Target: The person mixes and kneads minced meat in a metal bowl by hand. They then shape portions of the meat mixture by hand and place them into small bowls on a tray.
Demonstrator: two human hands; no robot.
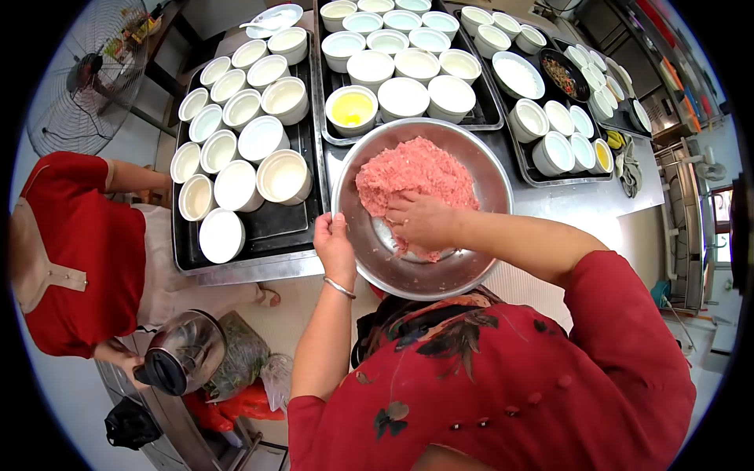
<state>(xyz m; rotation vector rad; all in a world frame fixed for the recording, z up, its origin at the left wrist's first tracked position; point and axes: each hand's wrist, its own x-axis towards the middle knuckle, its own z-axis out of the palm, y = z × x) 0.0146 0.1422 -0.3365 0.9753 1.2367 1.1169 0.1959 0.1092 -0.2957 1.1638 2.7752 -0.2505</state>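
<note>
A large steel mixing bowl [493, 177] sits at the table's near edge. Inside lies a big mound of pink minced meat [416, 169], heaped toward the far side, with smears of it on the bare bottom. My left hand [336, 250] grips the bowl's left rim, thumb up along the edge. My right hand [424, 224] is down in the bowl, its curled fingers sunk into the near side of the meat. The fingertips are partly hidden by the mince. A white ramekin with yellow liquid [351, 108] stands just beyond the bowl.
Black trays [283, 228] hold many white ramekins [238, 186] left, behind and right of the bowl. At the back right is a dark pan of chopped food [559, 76]. On the left, another person [86, 251] holds a clear jug [188, 353]. A fan [85, 74] stands behind.
</note>
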